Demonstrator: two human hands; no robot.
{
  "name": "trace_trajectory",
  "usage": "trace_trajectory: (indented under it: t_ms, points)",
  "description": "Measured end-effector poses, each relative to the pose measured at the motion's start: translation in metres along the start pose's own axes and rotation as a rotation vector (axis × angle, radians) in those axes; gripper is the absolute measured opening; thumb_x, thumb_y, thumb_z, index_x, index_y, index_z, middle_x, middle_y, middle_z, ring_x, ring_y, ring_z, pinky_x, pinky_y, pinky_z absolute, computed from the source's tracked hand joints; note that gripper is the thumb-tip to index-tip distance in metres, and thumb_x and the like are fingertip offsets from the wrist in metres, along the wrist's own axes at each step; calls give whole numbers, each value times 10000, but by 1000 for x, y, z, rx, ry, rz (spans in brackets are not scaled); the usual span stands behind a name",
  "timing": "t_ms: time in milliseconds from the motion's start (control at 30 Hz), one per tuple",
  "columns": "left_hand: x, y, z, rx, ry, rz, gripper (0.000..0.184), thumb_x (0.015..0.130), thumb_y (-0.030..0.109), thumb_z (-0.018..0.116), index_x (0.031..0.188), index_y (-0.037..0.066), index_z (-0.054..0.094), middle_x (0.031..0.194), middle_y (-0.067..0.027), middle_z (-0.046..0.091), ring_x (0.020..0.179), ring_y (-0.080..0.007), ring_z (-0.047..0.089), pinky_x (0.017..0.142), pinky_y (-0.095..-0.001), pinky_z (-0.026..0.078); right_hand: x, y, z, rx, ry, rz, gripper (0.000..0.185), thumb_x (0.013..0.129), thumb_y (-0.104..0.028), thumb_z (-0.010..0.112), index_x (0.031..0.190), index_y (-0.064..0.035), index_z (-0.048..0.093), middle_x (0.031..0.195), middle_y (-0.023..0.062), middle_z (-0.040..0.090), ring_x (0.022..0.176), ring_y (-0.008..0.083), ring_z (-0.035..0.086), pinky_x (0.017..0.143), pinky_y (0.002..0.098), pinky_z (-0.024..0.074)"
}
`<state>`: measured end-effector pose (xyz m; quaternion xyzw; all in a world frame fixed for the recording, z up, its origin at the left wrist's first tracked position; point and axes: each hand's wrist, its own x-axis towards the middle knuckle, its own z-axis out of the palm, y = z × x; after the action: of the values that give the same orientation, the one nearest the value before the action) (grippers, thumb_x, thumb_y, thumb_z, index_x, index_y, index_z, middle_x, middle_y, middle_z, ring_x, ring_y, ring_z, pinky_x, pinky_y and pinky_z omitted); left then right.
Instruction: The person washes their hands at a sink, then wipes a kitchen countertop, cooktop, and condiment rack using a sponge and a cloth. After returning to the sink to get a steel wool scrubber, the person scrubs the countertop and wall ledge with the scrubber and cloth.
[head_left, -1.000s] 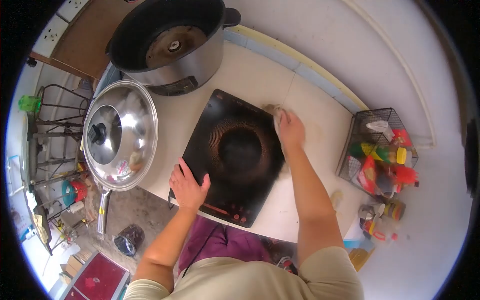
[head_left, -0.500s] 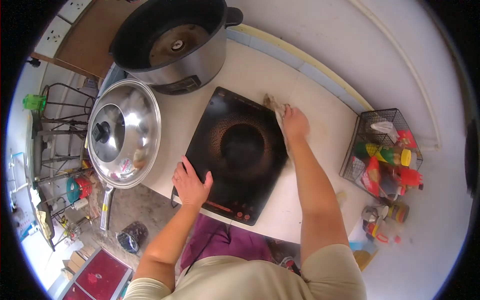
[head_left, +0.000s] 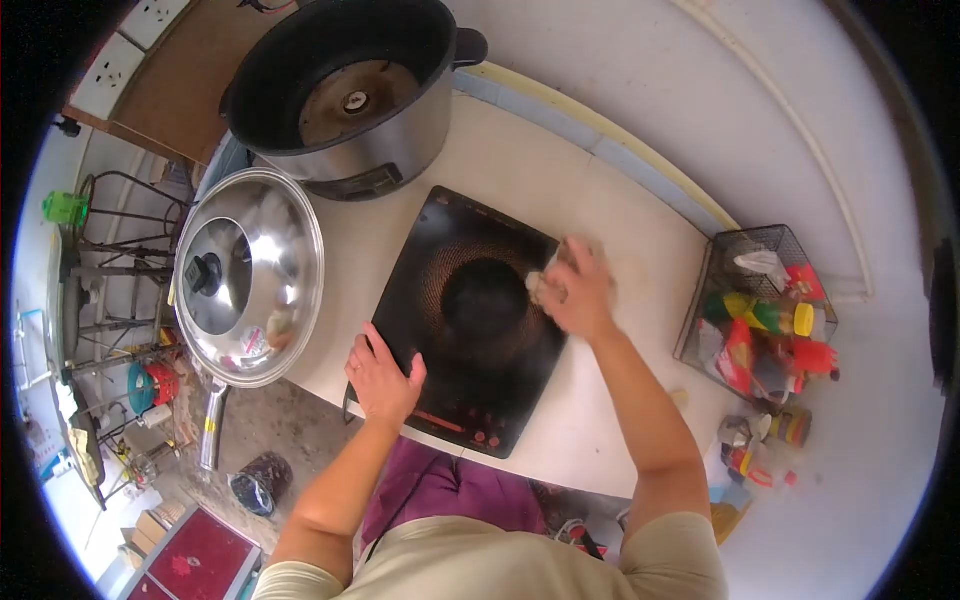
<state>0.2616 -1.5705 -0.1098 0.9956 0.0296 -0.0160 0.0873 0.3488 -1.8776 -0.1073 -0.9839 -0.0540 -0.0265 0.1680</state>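
Observation:
A black induction cooktop (head_left: 470, 330) lies at an angle on the pale counter. My left hand (head_left: 384, 378) rests with spread fingers on its lower left edge, holding nothing. Over the cooktop's right edge, my right hand (head_left: 582, 292) is closed on a crumpled, brownish cloth (head_left: 536, 288), and both are blurred by motion. Part of the cloth is hidden under my fingers.
A large cooker pot (head_left: 380, 150) stands at the back left. Beside it is a pan with a shiny lid (head_left: 282, 260), its handle over the counter's edge. A wire basket (head_left: 745, 240) of bottles stands at the right, with jars (head_left: 790, 427) nearby.
My right hand has moved from beside the cooktop's upper right edge down and inward over the edge, taking the cloth along. My left hand stays at the lower left edge.

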Motion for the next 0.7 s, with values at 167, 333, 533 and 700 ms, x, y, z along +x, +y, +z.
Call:
trace_trajectory:
  t_ms: [167,333,533,700]
  points:
    - [3,1,4,4,-5,-13,868,743,409,603,1355,-89,241,1216,-270,397,1094,-398,406,956,-469,296,24,-1,5,208,-107,136,486,710,-373,713,1153,-215,591,1265,65,474,1147,291,442,908,501,326]
    - [1,2,1,56,-33,-41,861,751,415,591,1353,-92,242,1217,-270,398,1097,-397,404,950,-469,298,57,-7,19,62,-155,441,426,767,-409,643,1115,-166,615,1065,63,560,1023,273,537,826,455,397]
    - [2,4,0,13,-24,-58,863,753,419,588,1356,-87,233,1224,-268,398,1106,-394,402,955,-466,296,47,-1,26,148,-8,317,432,784,-394,630,1147,-163,589,1144,111,549,1071,298,517,887,454,400]
    - [0,1,1,-3,-33,-39,862,752,424,589,1353,-86,238,1218,-265,400,1109,-393,401,960,-466,291,14,-2,20,173,135,90,430,795,-406,619,1143,-156,583,1162,134,557,1071,328,521,898,420,410]
